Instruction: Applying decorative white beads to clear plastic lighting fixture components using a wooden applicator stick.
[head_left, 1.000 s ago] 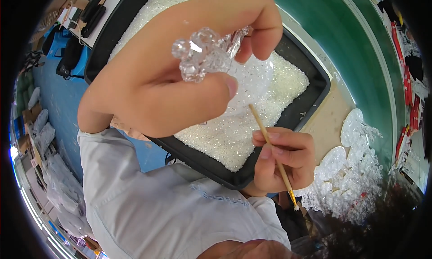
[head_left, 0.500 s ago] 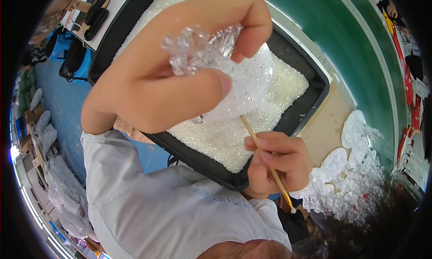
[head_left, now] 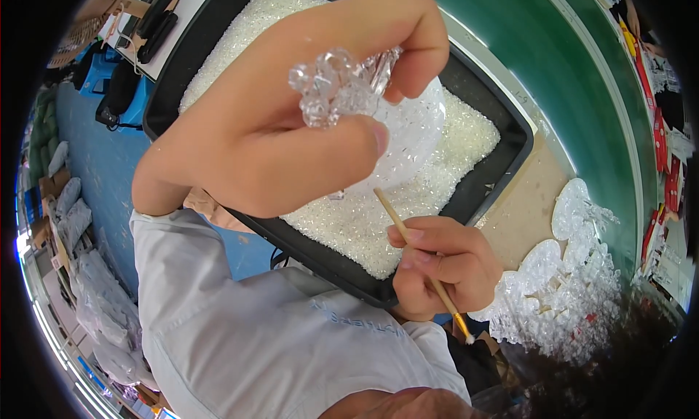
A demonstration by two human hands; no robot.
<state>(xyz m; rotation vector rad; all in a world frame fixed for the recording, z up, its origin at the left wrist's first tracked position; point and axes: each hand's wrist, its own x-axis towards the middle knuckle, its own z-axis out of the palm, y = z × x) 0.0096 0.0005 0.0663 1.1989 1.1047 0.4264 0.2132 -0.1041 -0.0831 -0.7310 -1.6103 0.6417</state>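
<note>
While the left hand (head_left: 291, 135) pinches a clear crystal cluster (head_left: 336, 85) between thumb and fingers, the right hand (head_left: 440, 262) grips a thin wooden stick (head_left: 408, 237).
Both are raised above a black tray (head_left: 502, 171) of white beads (head_left: 349, 222); finished clear pieces (head_left: 575, 288) lie on the counter (head_left: 520, 215), right of the tray.

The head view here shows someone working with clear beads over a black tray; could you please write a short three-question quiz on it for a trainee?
1. True or false: the left hand holds a clear beaded piece above the black tray.
2. What does the right hand hold? A) scissors B) a thin wooden stick C) a spoon
3. Fill in: the tray is filled with small ____ beads.

Key: 1 true; 2 B; 3 clear.
</note>
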